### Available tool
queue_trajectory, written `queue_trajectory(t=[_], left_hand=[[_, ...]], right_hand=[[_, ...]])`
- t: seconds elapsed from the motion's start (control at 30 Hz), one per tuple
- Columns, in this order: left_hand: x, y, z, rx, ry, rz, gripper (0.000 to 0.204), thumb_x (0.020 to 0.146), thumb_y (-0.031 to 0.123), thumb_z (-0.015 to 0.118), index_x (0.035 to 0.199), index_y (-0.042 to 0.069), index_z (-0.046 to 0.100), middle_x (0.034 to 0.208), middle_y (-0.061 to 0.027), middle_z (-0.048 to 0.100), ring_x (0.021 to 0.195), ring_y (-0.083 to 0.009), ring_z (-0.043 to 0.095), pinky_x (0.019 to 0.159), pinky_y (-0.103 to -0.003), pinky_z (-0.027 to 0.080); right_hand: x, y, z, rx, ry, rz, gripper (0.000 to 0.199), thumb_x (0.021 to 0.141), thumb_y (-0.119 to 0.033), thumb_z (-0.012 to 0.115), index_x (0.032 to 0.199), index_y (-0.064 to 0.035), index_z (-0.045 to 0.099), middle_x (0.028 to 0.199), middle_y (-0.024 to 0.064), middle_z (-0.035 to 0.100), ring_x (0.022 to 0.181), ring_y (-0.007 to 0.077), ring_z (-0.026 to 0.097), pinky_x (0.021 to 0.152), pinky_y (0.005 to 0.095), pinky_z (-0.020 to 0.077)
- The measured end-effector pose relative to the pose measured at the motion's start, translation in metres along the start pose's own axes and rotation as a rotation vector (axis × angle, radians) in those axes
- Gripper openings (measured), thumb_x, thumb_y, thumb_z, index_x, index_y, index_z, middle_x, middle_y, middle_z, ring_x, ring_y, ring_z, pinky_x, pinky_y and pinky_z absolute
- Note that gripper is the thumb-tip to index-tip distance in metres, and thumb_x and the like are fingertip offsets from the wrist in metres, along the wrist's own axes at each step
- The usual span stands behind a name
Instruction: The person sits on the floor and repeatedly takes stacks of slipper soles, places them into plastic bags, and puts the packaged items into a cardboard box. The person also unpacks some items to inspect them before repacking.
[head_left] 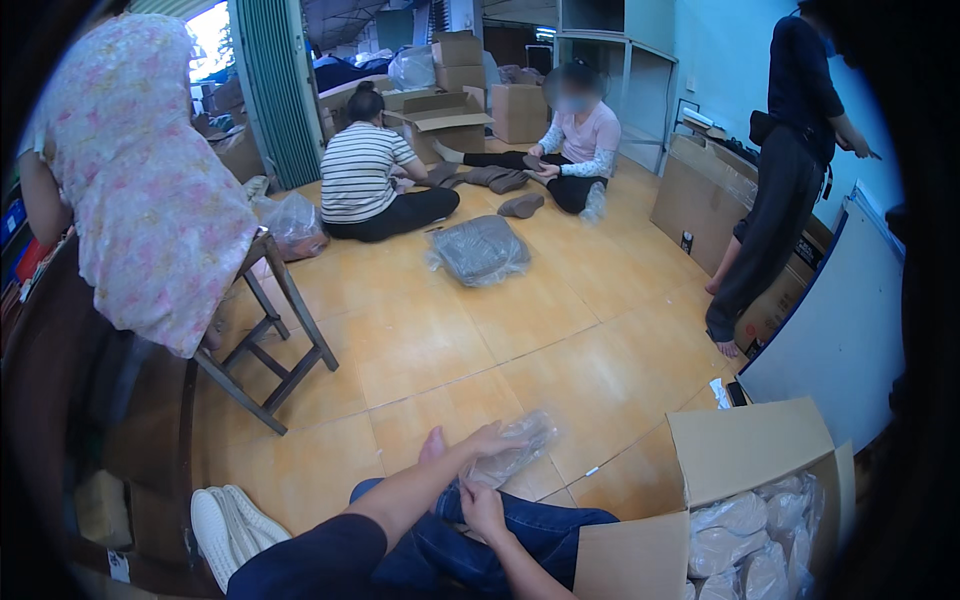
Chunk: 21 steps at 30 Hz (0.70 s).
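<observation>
Both our left hand (pixel 488 440) and right hand (pixel 484 511) sit close together at the clear bag (pixel 525 447), grip unclear, so we do best handling it gently, without tugging

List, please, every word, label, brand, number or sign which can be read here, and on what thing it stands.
None can be read.
Cardboard at right: dark and reddish marks, too small and blurred.
White patch at lower left: any print too blurred.
Clear plastic bag: no readable print.
</observation>
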<state>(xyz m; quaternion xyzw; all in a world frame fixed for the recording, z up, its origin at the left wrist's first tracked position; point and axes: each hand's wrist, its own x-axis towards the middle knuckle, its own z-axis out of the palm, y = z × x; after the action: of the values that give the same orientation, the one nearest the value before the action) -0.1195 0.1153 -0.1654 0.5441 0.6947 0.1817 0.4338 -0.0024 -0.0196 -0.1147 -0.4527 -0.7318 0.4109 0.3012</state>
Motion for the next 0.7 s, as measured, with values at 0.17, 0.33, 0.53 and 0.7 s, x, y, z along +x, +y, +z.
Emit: queue_trajectory(t=[0.17,0.33,0.53,0.7], left_hand=[[-0.030,0.040,0.032,0.463,0.079,0.072,0.092,0.069,0.057,0.074,0.137,0.004,0.045,0.125,-0.0245,0.056,0.115,-0.0389,0.056,0.097,-0.044,0.045],[-0.037,0.040,0.049,0.516,0.289,0.260,0.062,0.074,0.034,0.069,0.128,0.009,0.053,0.109,-0.0199,0.064,0.103,-0.0380,0.061,0.088,-0.044,0.049],[-0.011,0.041,-0.026,0.593,-0.090,0.822,0.058,0.071,0.022,0.070,0.125,0.006,0.056,0.104,-0.0181,0.064,0.097,-0.0376,0.061,0.085,-0.045,0.049],[-0.020,0.066,-0.077,0.863,-0.221,0.955,0.050,0.074,0.012,0.069,0.122,0.013,0.058,0.109,-0.0110,0.065,0.106,-0.0315,0.059,0.093,-0.043,0.044]], right_hand=[[-0.017,-0.004,-0.023,0.106,-0.304,0.049,0.026,0.090,-0.021,0.060,0.106,-0.0021,0.068,0.107,0.0196,0.067,0.099,0.0381,0.065,0.086,0.0403,0.0507],[-0.011,0.041,-0.069,0.184,-0.206,0.169,0.026,0.092,-0.024,0.061,0.105,-0.0023,0.068,0.090,0.0136,0.070,0.083,0.0217,0.067,0.077,0.0332,0.0512],[0.020,0.086,-0.115,0.196,0.307,0.275,0.041,0.090,-0.025,0.062,0.121,0.0023,0.058,0.102,0.0200,0.065,0.096,0.0308,0.063,0.086,0.0384,0.0499],[0.023,0.083,-0.096,0.113,0.338,0.346,0.045,0.095,-0.028,0.056,0.127,0.0028,0.053,0.116,0.0214,0.059,0.108,0.0318,0.060,0.092,0.0372,0.0481]])
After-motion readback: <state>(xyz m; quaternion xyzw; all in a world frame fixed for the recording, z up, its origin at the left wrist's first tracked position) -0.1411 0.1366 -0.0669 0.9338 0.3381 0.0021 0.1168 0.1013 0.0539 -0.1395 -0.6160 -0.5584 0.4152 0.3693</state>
